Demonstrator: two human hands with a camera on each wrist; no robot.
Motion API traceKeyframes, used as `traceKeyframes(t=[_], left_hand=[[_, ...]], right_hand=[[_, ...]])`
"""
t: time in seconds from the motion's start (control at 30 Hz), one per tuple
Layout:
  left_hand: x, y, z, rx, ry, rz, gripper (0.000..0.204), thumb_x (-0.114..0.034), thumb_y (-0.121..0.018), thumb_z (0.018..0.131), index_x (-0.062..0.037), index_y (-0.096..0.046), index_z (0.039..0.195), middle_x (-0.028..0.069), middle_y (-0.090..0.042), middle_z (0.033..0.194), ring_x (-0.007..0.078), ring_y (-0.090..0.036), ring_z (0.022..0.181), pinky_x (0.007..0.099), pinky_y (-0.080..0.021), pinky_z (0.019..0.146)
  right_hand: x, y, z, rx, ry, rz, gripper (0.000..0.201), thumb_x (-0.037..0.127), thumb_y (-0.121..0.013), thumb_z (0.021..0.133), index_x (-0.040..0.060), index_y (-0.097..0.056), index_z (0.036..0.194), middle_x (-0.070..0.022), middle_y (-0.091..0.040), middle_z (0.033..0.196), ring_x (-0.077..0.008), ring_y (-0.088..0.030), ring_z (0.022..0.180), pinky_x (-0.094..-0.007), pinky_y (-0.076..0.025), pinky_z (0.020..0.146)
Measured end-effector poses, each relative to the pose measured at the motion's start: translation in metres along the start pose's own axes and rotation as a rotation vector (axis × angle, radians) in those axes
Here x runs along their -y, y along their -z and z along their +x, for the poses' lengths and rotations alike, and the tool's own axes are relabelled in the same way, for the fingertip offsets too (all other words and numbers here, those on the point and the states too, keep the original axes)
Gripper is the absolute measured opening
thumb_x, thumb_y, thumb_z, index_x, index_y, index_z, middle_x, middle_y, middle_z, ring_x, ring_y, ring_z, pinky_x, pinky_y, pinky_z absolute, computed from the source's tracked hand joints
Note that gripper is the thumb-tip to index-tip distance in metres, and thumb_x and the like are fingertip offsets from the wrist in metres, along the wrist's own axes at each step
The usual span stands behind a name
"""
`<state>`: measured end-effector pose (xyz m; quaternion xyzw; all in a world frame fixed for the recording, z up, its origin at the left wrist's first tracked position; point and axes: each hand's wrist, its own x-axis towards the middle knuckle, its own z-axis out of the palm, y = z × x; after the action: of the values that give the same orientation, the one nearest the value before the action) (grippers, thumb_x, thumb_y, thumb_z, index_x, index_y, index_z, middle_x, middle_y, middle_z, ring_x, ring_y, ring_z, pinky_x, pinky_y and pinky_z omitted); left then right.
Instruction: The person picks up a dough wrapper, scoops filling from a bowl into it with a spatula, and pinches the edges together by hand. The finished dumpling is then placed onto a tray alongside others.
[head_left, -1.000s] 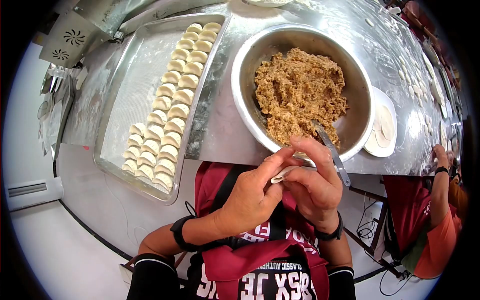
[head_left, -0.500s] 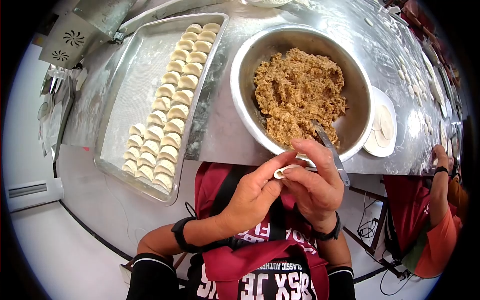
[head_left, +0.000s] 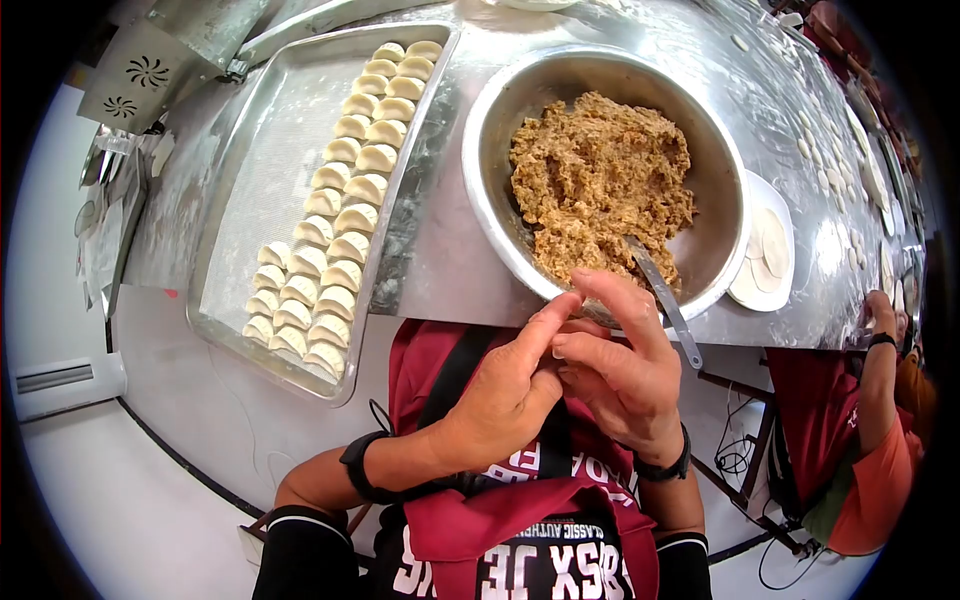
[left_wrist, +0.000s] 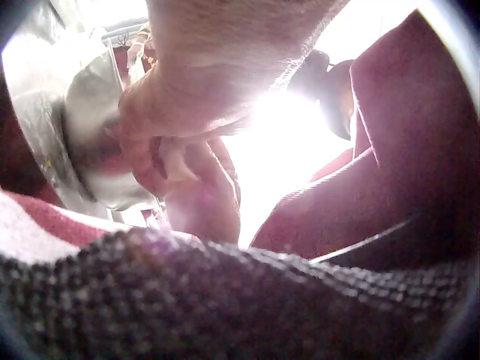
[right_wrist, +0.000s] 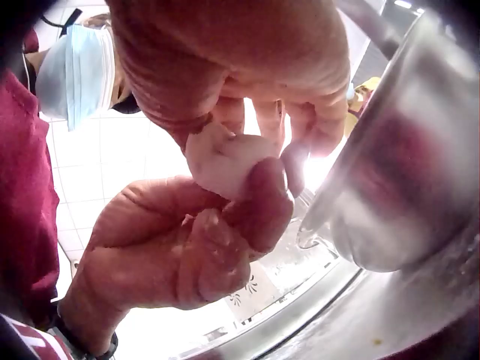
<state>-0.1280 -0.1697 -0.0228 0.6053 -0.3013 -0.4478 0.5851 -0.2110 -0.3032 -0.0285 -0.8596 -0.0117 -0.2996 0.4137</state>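
A small pale dumpling (right_wrist: 225, 161) is pinched between both hands, just in front of the bowl's near rim. My left hand (head_left: 505, 395) holds it with thumb and fingers from the left. From the other side, my right hand (head_left: 630, 375) pinches its edge, index finger raised. The fingers cover the dumpling in the head view, while the right wrist view shows its rounded white dough. Beyond the hands stands a large metal bowl (head_left: 485, 190) of brown minced filling (head_left: 600, 170), with a flat metal spatula (head_left: 665, 305) leaning over its rim.
On the left, a metal tray (head_left: 235, 200) carries rows of folded dumplings (head_left: 350, 217). A white plate (head_left: 785, 285) with round wrappers (head_left: 770, 240) stands right of the bowl. Dough pieces (head_left: 830, 180) lie farther right, near another person's arm (head_left: 880, 370).
The dumpling's pale edge showed between the fingertips before and is now behind them. My right hand's fingers have shifted and straightened slightly over it; the tray and bowl stay put.
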Motion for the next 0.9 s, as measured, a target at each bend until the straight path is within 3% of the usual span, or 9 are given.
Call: traceKeyframes(t=[0.13, 0.37, 0.57, 0.67, 0.77, 0.9], left_hand=[[0.004, 0.001, 0.001, 0.033, -0.014, 0.001, 0.056, 0.008, -0.035, 0.084, 0.0044, -0.022, 0.138, 0.0152, -0.04, 0.131, 0.0194, -0.042, 0.121, 0.029, -0.034, 0.1], [0.002, 0.002, 0.0, 0.059, 0.034, 0.019, 0.056, 0.007, -0.035, 0.083, 0.0043, -0.021, 0.138, 0.0156, -0.036, 0.135, 0.0188, -0.04, 0.123, 0.0292, -0.035, 0.099], [0.004, 0.006, 0.005, 0.127, 0.161, -0.333, 0.051, 0.0, -0.04, 0.087, 0.0035, -0.025, 0.137, 0.0147, -0.041, 0.131, 0.0189, -0.043, 0.12, 0.0308, -0.038, 0.097], [0.014, 0.007, 0.006, 0.221, 0.263, -0.786, 0.047, -0.008, -0.042, 0.091, 0.0023, -0.029, 0.135, 0.0142, -0.043, 0.129, 0.0217, -0.045, 0.119, 0.0361, -0.039, 0.098], [0.013, 0.008, 0.007, 0.208, 0.286, -0.885, 0.044, -0.015, -0.042, 0.094, 0.0015, -0.032, 0.133, 0.0144, -0.044, 0.128, 0.0233, -0.047, 0.118, 0.041, -0.04, 0.098], [0.013, 0.009, 0.008, 0.193, 0.291, -0.887, 0.041, -0.018, -0.041, 0.095, 0.002, -0.035, 0.131, 0.015, -0.047, 0.126, 0.0231, -0.049, 0.115, 0.0406, -0.039, 0.099]], right_hand=[[0.003, 0.002, -0.001, -0.016, -0.14, 0.08, 0.029, 0.0, -0.07, 0.063, 0.0027, -0.063, 0.091, -0.0184, -0.051, 0.122, -0.0326, -0.052, 0.107, -0.0377, -0.042, 0.088], [0.001, 0.006, -0.002, 0.017, -0.149, 0.116, 0.025, 0.0, -0.069, 0.064, 0.0026, -0.063, 0.088, -0.0184, -0.05, 0.124, -0.0327, -0.05, 0.111, -0.0371, -0.04, 0.091], [-0.002, 0.002, -0.009, -0.066, -0.181, 0.136, 0.02, -0.002, -0.069, 0.066, 0.0021, -0.062, 0.084, -0.018, -0.054, 0.119, -0.0316, -0.053, 0.108, -0.0349, -0.043, 0.088], [-0.001, 0.002, -0.014, -0.121, -0.196, 0.105, 0.019, -0.003, -0.069, 0.067, 0.0018, -0.062, 0.084, -0.0182, -0.056, 0.116, -0.03, -0.055, 0.104, -0.033, -0.045, 0.084], [-0.001, -0.001, -0.016, -0.164, -0.231, 0.123, 0.016, -0.001, -0.069, 0.069, 0.0008, -0.062, 0.084, -0.0193, -0.056, 0.114, -0.0284, -0.056, 0.103, -0.0323, -0.046, 0.083], [0.004, -0.002, -0.013, -0.149, -0.243, 0.159, 0.014, 0.002, -0.068, 0.073, -0.0007, -0.062, 0.085, -0.0209, -0.056, 0.114, -0.0279, -0.056, 0.104, -0.0328, -0.044, 0.085]])
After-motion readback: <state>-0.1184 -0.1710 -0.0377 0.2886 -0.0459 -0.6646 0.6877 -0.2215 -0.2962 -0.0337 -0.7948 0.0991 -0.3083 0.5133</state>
